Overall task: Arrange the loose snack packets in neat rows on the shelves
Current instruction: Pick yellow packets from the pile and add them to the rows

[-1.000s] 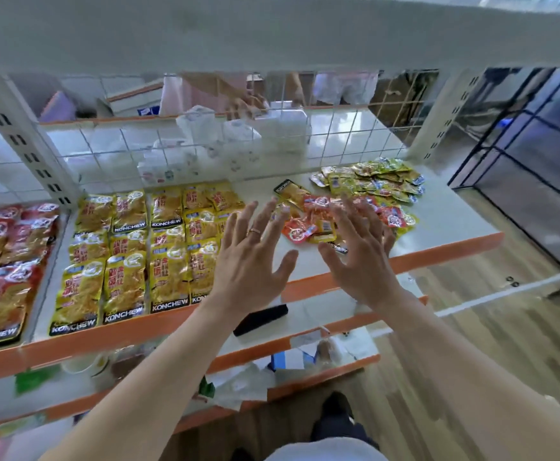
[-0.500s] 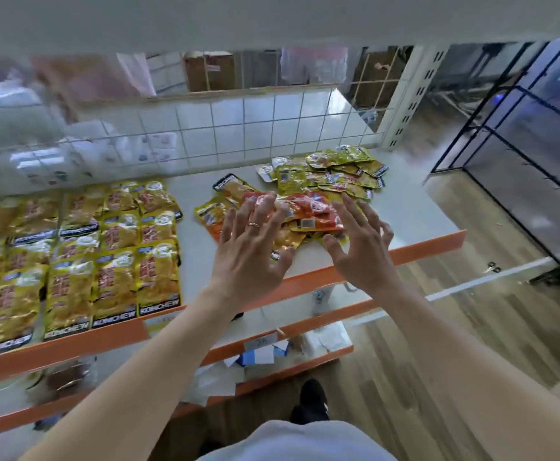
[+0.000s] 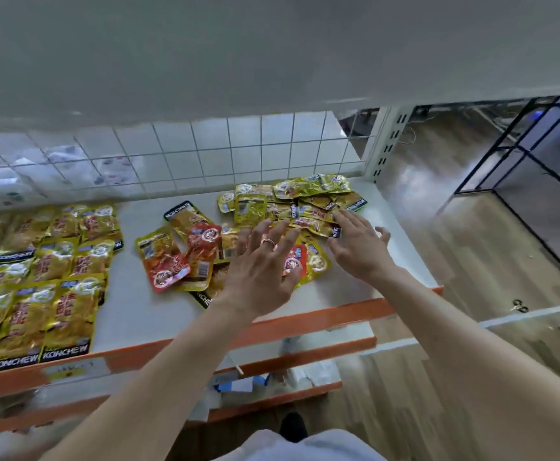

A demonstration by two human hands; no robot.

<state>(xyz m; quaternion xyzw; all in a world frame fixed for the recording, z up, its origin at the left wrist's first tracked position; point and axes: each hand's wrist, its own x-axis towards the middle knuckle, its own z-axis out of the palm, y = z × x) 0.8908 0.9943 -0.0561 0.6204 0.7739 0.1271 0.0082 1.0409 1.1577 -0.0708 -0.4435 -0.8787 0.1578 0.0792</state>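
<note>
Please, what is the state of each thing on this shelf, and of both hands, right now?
Loose pile: jumbled, packets overlapping, some showing their backs.
Red packets: tilted, mixed into the pile.
Yellow rows: neat, overlapping, labels toward the front.
Shelf: holds both groups, bare strip between them.
Left hand: open, fingers spread over the pile.
Right hand: open, fingers straight, at the pile's right side.

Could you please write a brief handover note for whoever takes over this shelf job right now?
Left hand open, fingers spread over the loose pile; right hand open at the pile's right side. Neither grips a packet.
The loose pile, yellow and red packets, lies jumbled on the right half of the shelf.
Done: yellow rows laid neatly on the left.
Left: sort the whole pile into rows.
</note>
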